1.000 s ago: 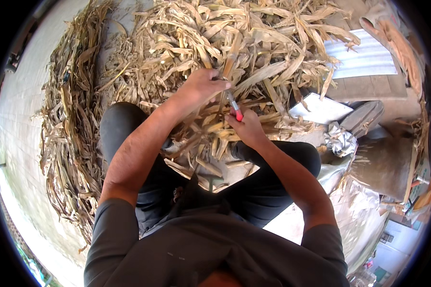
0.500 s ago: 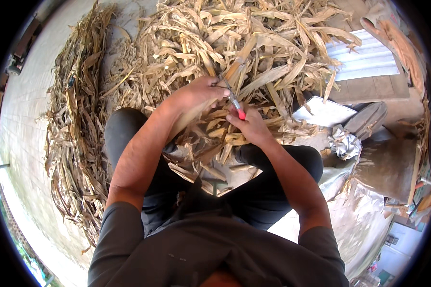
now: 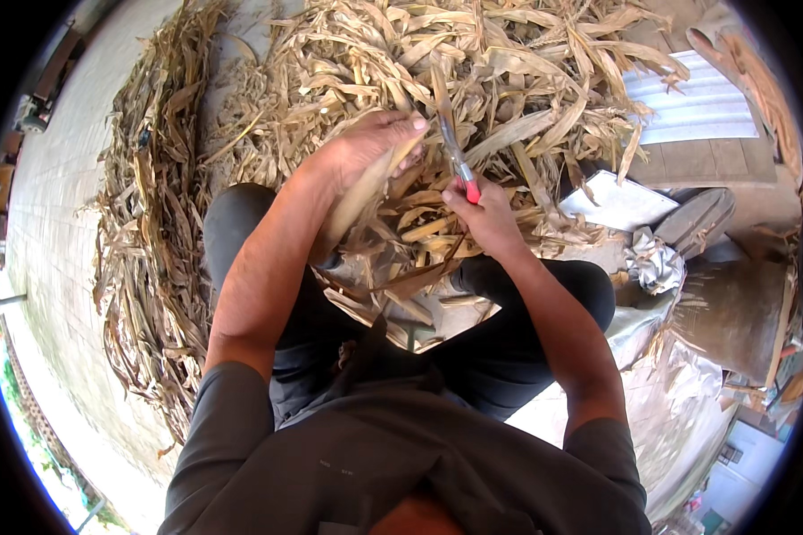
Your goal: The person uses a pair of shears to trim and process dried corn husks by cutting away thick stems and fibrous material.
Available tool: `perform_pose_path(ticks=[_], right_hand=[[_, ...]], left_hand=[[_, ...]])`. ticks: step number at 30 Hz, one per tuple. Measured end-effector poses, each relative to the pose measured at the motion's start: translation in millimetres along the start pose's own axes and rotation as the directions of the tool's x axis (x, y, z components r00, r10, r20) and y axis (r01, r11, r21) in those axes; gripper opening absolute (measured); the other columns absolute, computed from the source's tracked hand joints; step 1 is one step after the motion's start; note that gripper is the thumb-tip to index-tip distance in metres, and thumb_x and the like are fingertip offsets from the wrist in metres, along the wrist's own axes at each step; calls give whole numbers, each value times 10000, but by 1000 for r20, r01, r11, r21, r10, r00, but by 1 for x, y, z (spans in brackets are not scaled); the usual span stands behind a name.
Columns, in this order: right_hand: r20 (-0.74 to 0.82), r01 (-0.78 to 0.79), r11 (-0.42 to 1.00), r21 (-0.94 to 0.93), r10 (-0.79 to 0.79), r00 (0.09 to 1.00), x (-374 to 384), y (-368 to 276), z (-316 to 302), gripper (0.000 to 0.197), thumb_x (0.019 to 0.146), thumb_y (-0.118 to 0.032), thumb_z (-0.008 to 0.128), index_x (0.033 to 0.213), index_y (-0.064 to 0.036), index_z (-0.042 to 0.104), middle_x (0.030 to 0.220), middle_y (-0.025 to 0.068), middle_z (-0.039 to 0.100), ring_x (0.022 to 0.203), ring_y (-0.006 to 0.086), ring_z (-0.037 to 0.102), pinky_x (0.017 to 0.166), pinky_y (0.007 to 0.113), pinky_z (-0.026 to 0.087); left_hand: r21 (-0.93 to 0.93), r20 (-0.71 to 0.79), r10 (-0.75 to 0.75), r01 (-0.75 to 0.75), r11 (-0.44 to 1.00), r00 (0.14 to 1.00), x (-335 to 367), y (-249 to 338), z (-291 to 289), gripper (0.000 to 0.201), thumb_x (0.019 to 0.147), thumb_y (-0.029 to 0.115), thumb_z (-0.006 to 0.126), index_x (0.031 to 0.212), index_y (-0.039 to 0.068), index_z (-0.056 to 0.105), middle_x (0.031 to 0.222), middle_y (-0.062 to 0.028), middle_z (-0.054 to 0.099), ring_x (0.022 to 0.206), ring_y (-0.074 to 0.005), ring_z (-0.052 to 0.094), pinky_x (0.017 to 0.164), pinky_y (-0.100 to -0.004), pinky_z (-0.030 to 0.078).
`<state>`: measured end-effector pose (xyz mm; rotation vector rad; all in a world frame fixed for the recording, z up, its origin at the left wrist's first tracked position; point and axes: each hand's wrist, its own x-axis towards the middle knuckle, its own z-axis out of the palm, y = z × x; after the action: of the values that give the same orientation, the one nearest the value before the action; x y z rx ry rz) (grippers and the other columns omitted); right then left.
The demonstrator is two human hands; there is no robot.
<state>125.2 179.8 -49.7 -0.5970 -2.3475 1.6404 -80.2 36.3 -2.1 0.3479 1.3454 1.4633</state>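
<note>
I sit with my knees apart in front of a big heap of dry corn husks (image 3: pixel 473 80). My left hand (image 3: pixel 366 147) grips a husk-covered corn ear (image 3: pixel 352 205) that slants down toward my lap. My right hand (image 3: pixel 482 218) is closed around a small tool with a red handle (image 3: pixel 471 190); its thin metal tip (image 3: pixel 446 138) points up beside the left fingertips. Loose husk pieces (image 3: pixel 393 276) lie between my legs.
A long strip of husks (image 3: pixel 143 232) lies on the paved floor at the left. At the right are a corrugated metal sheet (image 3: pixel 696 102), a white flat piece (image 3: pixel 620 201), a grey shoe (image 3: pixel 696 223) and crumpled silvery sacking (image 3: pixel 656 263).
Both hands have drawn a little closer to me with the ear. The left hand has closed around it, and the tool's tip now stands beside the left fingers.
</note>
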Motion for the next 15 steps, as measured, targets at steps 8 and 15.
perform_pose_path(ticks=[8, 15], right_hand=[[-5, -240, 795, 557, 292, 956, 12, -8, 1, 121, 967, -131, 724, 1024, -48, 657, 779, -7, 614, 638, 88, 589, 590, 256, 466], [-36, -207, 803, 559, 273, 961, 13, -10, 8, 243, 932, -106, 764, 1121, 1, 655, 860, 6, 646, 691, 86, 605, 634, 249, 498]], left_hand=[[-98, -181, 183, -203, 974, 966, 13, 6, -15, 398, 985, 350, 736, 1224, 50, 629, 1014, -85, 717, 868, -189, 688, 797, -365, 576], [-241, -290, 181, -255, 937, 940, 25, -6, -19, 332, 1054, 333, 626, 1212, 41, 612, 1095, -143, 715, 1078, -299, 687, 951, -472, 555]])
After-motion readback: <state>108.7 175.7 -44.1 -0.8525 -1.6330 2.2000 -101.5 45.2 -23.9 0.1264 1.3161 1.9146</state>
